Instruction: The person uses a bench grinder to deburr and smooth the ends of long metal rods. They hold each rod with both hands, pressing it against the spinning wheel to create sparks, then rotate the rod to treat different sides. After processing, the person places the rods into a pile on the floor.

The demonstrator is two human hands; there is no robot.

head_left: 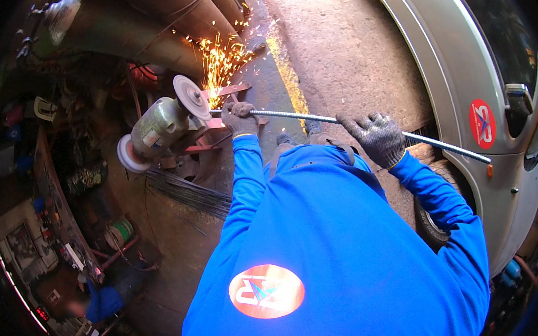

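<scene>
A long ribbed steel bar point(293, 114) runs across in front of me, sloping down toward the right. My left hand point(241, 119), in a grey work glove, is closed around it near its left end, close to the grinding wheel point(191, 97). Farther along, my right hand point(375, 138), also gloved, wraps the bar, whose free end sticks out past it. The bar's left end meets the wheel of a green bench grinder point(160, 128), and orange sparks point(219, 63) fly up from there. On the grinder's near side sits a second wheel point(131, 155).
Close on the right stands a silver car point(495, 135), near the bar's free end. A red metal stand point(203, 148) supports the grinder. Thin rods point(187, 191) lie bundled on the floor. Large brown cylinders point(173, 13) lie beyond. Another person in blue point(103, 302) is at lower left.
</scene>
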